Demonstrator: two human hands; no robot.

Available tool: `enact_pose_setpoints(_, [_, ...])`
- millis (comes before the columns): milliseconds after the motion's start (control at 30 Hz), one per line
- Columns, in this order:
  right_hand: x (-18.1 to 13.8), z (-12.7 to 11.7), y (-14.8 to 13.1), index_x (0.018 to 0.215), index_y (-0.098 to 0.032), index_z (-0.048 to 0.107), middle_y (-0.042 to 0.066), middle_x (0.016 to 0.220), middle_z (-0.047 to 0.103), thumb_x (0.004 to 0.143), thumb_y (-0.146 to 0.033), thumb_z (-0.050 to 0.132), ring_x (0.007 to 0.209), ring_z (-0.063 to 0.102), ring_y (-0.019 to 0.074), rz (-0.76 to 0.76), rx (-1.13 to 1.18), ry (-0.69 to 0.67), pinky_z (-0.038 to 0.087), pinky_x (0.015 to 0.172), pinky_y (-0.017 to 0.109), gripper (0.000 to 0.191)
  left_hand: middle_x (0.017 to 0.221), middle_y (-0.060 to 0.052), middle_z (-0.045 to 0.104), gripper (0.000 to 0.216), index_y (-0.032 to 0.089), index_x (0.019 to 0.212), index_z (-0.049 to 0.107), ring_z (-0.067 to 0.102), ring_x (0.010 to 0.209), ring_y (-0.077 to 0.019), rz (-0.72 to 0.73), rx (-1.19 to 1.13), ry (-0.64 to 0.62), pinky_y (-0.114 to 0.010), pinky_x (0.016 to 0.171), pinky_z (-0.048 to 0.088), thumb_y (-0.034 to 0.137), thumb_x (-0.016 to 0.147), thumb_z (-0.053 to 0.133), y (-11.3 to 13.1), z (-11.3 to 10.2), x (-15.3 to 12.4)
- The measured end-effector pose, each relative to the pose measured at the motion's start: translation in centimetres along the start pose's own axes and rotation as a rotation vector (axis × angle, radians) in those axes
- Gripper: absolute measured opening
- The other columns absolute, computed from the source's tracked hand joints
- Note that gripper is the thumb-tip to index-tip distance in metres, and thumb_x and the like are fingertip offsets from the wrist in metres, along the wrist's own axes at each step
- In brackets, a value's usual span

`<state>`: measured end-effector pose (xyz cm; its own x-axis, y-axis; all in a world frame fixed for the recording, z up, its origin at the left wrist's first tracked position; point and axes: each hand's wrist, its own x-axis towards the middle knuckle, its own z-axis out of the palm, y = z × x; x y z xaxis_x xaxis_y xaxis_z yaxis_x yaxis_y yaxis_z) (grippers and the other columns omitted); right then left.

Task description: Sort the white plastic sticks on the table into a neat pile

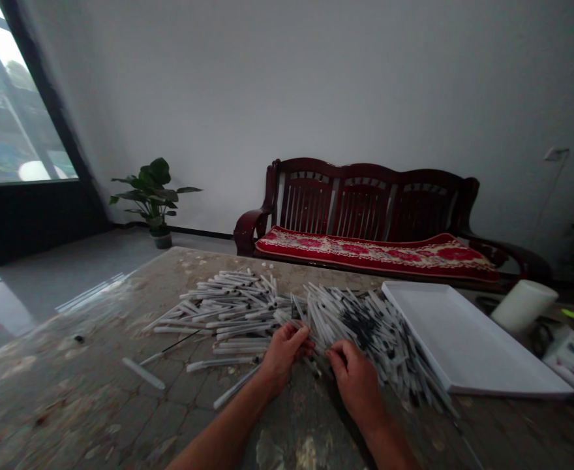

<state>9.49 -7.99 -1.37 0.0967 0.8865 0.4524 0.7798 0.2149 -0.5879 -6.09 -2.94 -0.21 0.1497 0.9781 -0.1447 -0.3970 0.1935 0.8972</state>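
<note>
Many slim white pens, some with dark ends, lie in a left heap (238,307) and a right heap (389,339) on the patterned table. My left hand (284,349) is closed at the near edge between the heaps, its thumb and fingers pinching what looks like a pale pen (284,318). Just to the right, my right hand (355,375) is closed too, thumb against forefinger, beside the right heap. Whatever sits in its fingertips is too small and dim to make out. The two hands are a short gap apart, fingertips facing each other.
A shallow white tray (477,339) stands right of the heaps, with a white roll (524,305) behind it. On the left lie a loose white tube (143,373) and a thin dark-tipped refill (169,347). Beyond the table are a wooden bench (360,202) and a potted plant (152,192).
</note>
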Motion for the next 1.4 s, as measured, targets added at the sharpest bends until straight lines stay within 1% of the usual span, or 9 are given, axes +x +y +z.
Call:
enact_pose_setpoints(133, [0.4, -0.2, 0.1, 0.077, -0.023, 0.063, 0.001, 0.076, 0.069, 0.088, -0.035, 0.054, 0.071, 0.066, 0.0173, 0.015, 0.062, 0.091, 0.046, 0.067, 0.026, 0.019, 0.066, 0.003, 0.063, 0.051, 0.016, 0.078, 0.060, 0.063, 0.059, -0.0123, 0.013, -0.070, 0.049, -0.024, 0.057, 0.052, 0.054, 0.053, 0.085, -0.2, 0.4, -0.1])
enact_pose_setpoints(267, [0.6, -0.5, -0.2, 0.089, -0.022, 0.067, 0.004, 0.084, 0.071, 0.093, -0.041, 0.047, 0.076, 0.067, 0.0185, 0.046, 0.166, 0.063, 0.049, 0.069, 0.026, 0.027, 0.065, 0.002, 0.064, 0.054, 0.016, 0.077, 0.061, 0.065, 0.059, -0.0127, 0.012, -0.108, 0.048, -0.022, 0.055, 0.052, 0.053, 0.049, 0.088, -0.2, 0.4, 0.0])
enact_pose_setpoints(433, [0.6, -0.4, -0.2, 0.076, -0.022, 0.065, 0.001, 0.064, 0.066, 0.095, -0.042, 0.041, 0.060, 0.061, 0.0173, 0.081, 0.200, 0.008, 0.045, 0.057, 0.025, 0.037, 0.064, 0.001, 0.066, 0.051, 0.015, 0.076, 0.063, 0.065, 0.058, -0.0123, 0.017, -0.112, 0.038, -0.021, 0.053, 0.051, 0.049, 0.050, 0.089, -0.3, 0.4, -0.1])
enact_pose_setpoints(633, [0.7, -0.2, -0.1, 0.097, -0.020, 0.069, 0.007, 0.094, 0.073, 0.087, -0.035, 0.053, 0.086, 0.068, 0.0203, 0.039, 0.247, 0.098, 0.050, 0.079, 0.028, 0.024, 0.063, 0.002, 0.066, 0.056, 0.014, 0.075, 0.064, 0.065, 0.057, -0.0124, 0.013, -0.164, 0.096, -0.022, 0.052, 0.052, 0.050, 0.042, 0.091, -0.4, 0.5, 0.1])
enact_pose_setpoints(833, [0.8, -0.3, -0.1, 0.076, -0.021, 0.067, 0.004, 0.069, 0.068, 0.093, -0.044, 0.043, 0.065, 0.062, 0.0185, 0.126, 0.242, 0.031, 0.046, 0.062, 0.026, 0.038, 0.064, 0.002, 0.066, 0.053, 0.015, 0.075, 0.064, 0.066, 0.058, -0.0126, 0.025, -0.160, 0.082, -0.021, 0.052, 0.053, 0.049, 0.044, 0.091, -0.4, 0.3, 0.2])
enact_pose_setpoints(1000, [0.9, 0.0, 0.1, 0.093, -0.019, 0.070, 0.007, 0.092, 0.073, 0.085, -0.041, 0.055, 0.085, 0.066, 0.0208, 0.126, 0.333, 0.110, 0.050, 0.076, 0.028, 0.028, 0.064, 0.001, 0.067, 0.055, 0.014, 0.075, 0.065, 0.066, 0.058, -0.0140, 0.023, -0.167, 0.089, -0.023, 0.053, 0.053, 0.049, 0.042, 0.092, -0.4, 0.4, 0.2])
enact_pose_setpoints(1200, [1.0, 0.3, 0.1, 0.077, -0.021, 0.069, 0.004, 0.068, 0.068, 0.090, -0.048, 0.047, 0.065, 0.063, 0.0199, 0.194, 0.340, 0.016, 0.048, 0.062, 0.028, 0.037, 0.063, 0.002, 0.068, 0.054, 0.014, 0.075, 0.065, 0.066, 0.056, -0.0130, 0.024, -0.175, 0.083, -0.022, 0.052, 0.053, 0.047, 0.042, 0.092, -0.3, 0.4, 0.2])
enact_pose_setpoints(1333, [1.0, 0.4, 0.1, 0.097, -0.019, 0.071, 0.008, 0.092, 0.074, 0.083, -0.046, 0.058, 0.084, 0.068, 0.0229, 0.200, 0.424, 0.096, 0.052, 0.075, 0.030, 0.033, 0.064, 0.001, 0.069, 0.053, 0.014, 0.075, 0.066, 0.067, 0.057, -0.0134, 0.025, -0.182, 0.083, -0.022, 0.053, 0.053, 0.047, 0.043, 0.092, -0.4, 0.4, 0.2])
enact_pose_setpoints(1400, [1.0, 0.5, 0.1, 0.099, -0.018, 0.071, 0.007, 0.087, 0.074, 0.086, -0.050, 0.053, 0.077, 0.068, 0.0216, 0.234, 0.452, 0.077, 0.052, 0.068, 0.029, 0.039, 0.065, 0.001, 0.069, 0.053, 0.014, 0.075, 0.066, 0.067, 0.057, -0.0136, 0.026, -0.182, 0.085, -0.022, 0.053, 0.053, 0.047, 0.042, 0.092, -0.4, 0.4, 0.2])
